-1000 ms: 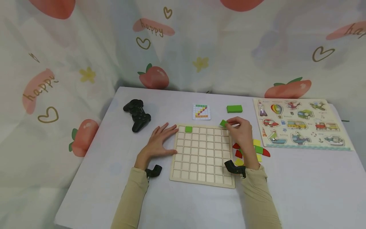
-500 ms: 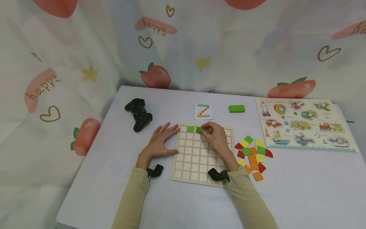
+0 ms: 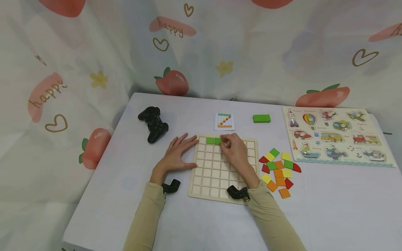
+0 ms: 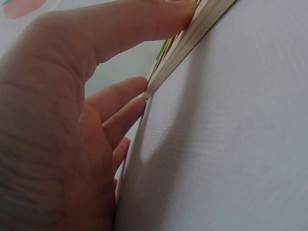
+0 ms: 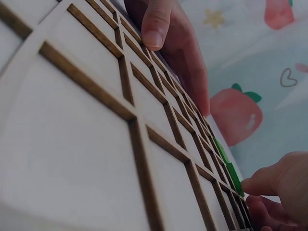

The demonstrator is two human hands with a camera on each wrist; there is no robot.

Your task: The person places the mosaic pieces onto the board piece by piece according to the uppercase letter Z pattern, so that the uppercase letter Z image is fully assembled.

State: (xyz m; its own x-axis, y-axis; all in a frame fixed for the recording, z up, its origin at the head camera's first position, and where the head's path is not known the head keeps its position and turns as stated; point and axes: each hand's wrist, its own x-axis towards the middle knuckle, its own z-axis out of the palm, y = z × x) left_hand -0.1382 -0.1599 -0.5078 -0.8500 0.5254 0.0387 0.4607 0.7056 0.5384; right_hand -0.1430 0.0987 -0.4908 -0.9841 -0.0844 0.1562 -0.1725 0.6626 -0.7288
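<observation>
A light wooden grid board (image 3: 207, 172) lies flat on the table. Two green square tiles sit side by side in its far row: one green tile (image 3: 210, 140) further left, the other green tile (image 3: 217, 141) beside it. My right hand (image 3: 235, 150) pinches that right-hand tile at its right edge; in the right wrist view the thumb (image 5: 267, 180) touches the green tile (image 5: 234, 178), and the other fingertips are partly hidden. With fingers spread, my left hand (image 3: 174, 155) rests against the board's left edge, thumb and fingertips touching it, as the left wrist view also shows.
Right of the board lie loose red, yellow, green and orange tiles (image 3: 280, 173). Behind it are a small pattern card (image 3: 224, 121) and a green block (image 3: 261, 119). A black game controller (image 3: 153, 124) lies at back left, a picture puzzle board (image 3: 337, 137) at back right.
My right hand has carried a green tile leftward from the board's far right corner to the far row, where it now sits beside the first one. The left hand has stayed in place.
</observation>
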